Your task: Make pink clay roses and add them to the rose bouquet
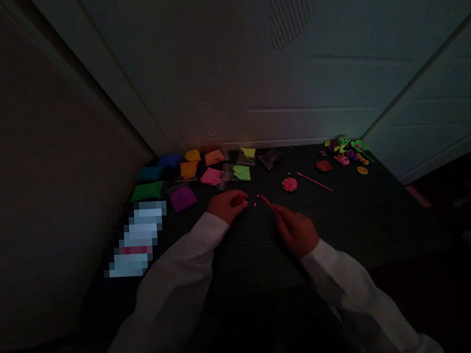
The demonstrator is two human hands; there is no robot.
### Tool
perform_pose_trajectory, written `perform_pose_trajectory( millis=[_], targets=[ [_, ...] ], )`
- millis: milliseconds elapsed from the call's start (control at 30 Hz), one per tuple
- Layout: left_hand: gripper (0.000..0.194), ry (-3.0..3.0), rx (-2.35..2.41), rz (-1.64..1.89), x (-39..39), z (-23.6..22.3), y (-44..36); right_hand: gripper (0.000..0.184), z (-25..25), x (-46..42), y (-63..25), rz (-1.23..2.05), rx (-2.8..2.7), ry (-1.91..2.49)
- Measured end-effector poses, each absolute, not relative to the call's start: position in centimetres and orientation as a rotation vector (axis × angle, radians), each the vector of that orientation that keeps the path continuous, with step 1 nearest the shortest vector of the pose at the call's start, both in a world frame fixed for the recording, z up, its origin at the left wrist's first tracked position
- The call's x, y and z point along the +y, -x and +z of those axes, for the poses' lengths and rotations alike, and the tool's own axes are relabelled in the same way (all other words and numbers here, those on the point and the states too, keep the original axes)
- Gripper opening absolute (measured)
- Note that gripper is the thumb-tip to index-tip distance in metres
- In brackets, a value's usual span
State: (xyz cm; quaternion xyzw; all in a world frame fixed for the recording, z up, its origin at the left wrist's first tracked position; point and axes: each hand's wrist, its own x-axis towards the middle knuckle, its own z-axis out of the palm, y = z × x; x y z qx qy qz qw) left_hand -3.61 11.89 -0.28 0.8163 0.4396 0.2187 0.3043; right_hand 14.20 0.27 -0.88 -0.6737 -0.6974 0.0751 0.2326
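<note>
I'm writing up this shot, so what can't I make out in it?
All in the head view:
Bright patch at left: its content, hidden by pixelation.
Held pink tool: its rear end, covered by the right hand.
Pink speck at the left hand: too small to tell if it is gripped.
Dark packet: its contents, lost in dim light.
Left white sleeve: upper part, cut off by the bottom edge.

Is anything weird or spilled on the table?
The bright patch at the left looks odd: it's all blocky squares, so I can't tell what it shows. Tiny pink bits lie loose between the left hand and right hand, but nothing looks clearly spilled.
</note>
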Motion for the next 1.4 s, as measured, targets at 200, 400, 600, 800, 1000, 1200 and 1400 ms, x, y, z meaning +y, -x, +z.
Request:
perform_pose_trajectory(
  millis=[200,400,600,800,1000,1200,1400],
  targets=[
    [0.025,-2.254,1.220,0.623,11.7,-0.2,3.5,0.035,-0.7,0.3,-14.1,0.224,-1.907,1.857],
    [0.020,-2.225,1.238,0.646,11.9,-0.5,3.5,0.034,-0.8,0.3,-14.1,0.214,-1.913,1.841],
    [0.020,-2.181,1.220,0.650,12.0,-0.6,3.5,0.034,-0.9,0.3,-14.1,0.212,-1.918,1.836],
    [0.023,-2.249,1.279,0.657,11.9,-0.4,3.5,0.034,-0.8,0.3,-14.1,0.255,-1.910,1.828],
    [0.025,-2.292,1.337,0.692,12.0,-0.5,3.5,0.035,-0.7,0.3,-14.2,0.276,-1.915,1.851],
    [0.018,-2.325,1.320,0.748,12.1,-0.8,3.4,0.034,-0.8,0.4,-14.2,0.269,-1.905,1.836],
    [0.019,-2.470,1.233,0.753,12.2,-1.6,2.8,0.034,-0.9,0.4,-14.1,0.244,-1.905,1.813]
  ],
)
